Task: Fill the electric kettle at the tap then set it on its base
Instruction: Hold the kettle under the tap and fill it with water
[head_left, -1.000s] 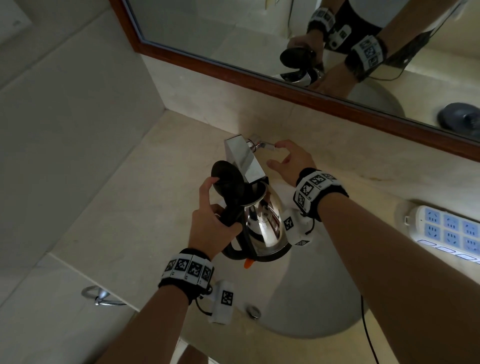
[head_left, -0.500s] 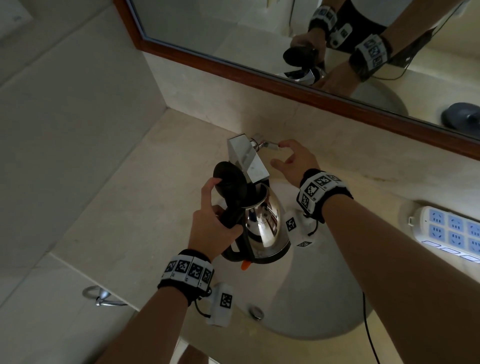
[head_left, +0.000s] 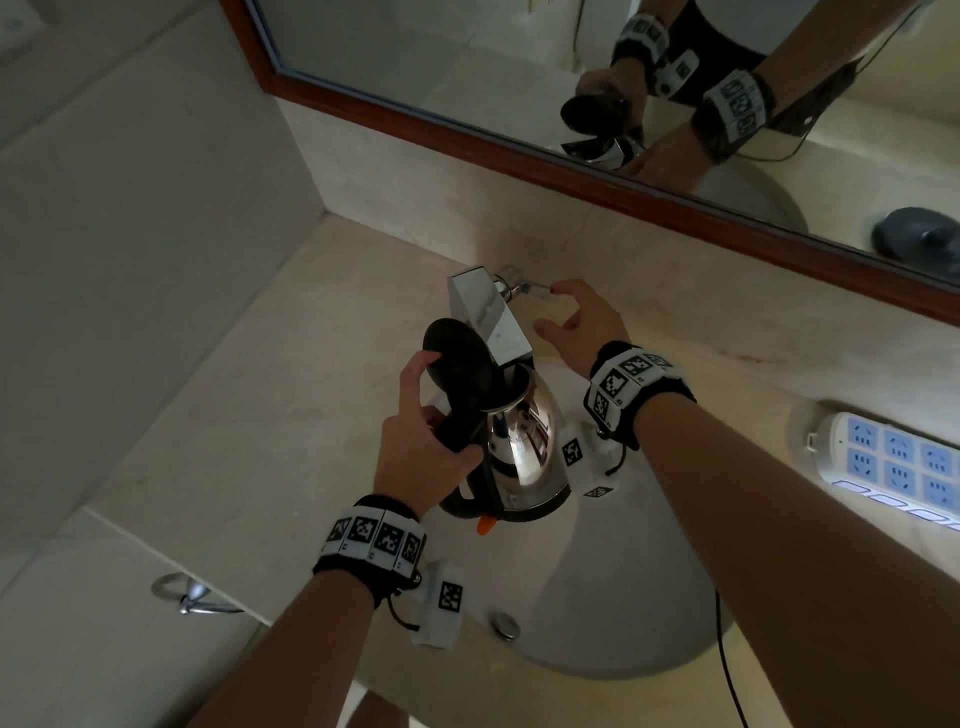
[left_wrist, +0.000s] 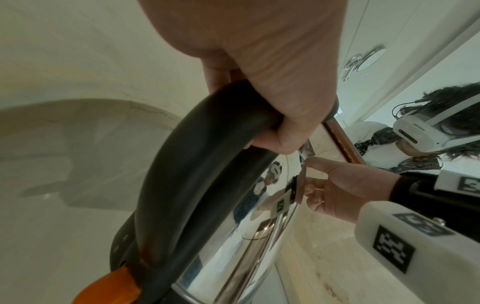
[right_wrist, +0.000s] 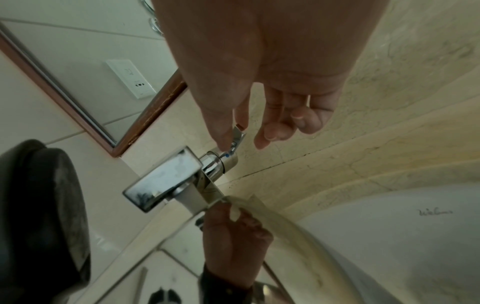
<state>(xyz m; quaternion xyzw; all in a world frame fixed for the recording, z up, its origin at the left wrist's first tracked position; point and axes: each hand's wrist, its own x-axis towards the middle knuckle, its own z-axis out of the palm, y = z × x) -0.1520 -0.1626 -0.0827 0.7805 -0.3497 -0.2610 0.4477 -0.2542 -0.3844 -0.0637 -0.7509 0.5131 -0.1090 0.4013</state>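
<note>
A steel kettle (head_left: 522, 452) with its black lid (head_left: 457, 364) flipped up hangs over the basin, its mouth right under the square chrome tap spout (head_left: 485, 317). My left hand (head_left: 423, 441) grips the black handle (left_wrist: 194, 164), thumb against the lid. My right hand (head_left: 574, 322) reaches to the tap's small lever (head_left: 537, 289); the index fingertip touches it and the other fingers (right_wrist: 285, 127) hang loosely curled. The right wrist view shows the lever (right_wrist: 239, 133) under that finger and the spout (right_wrist: 166, 181). The kettle's dark base (head_left: 914, 239) appears only in the mirror.
A white sink basin (head_left: 623, 597) lies below the kettle, set in a beige stone counter (head_left: 234, 415). A white and blue power strip (head_left: 893, 462) rests on the counter at right. A wood-framed mirror (head_left: 519, 150) runs along the back wall. A chrome towel ring (head_left: 192, 597) hangs at lower left.
Almost nothing: the kettle stays under the spout in my left hand, and my right hand stays at the lever, its fingers spread slightly.
</note>
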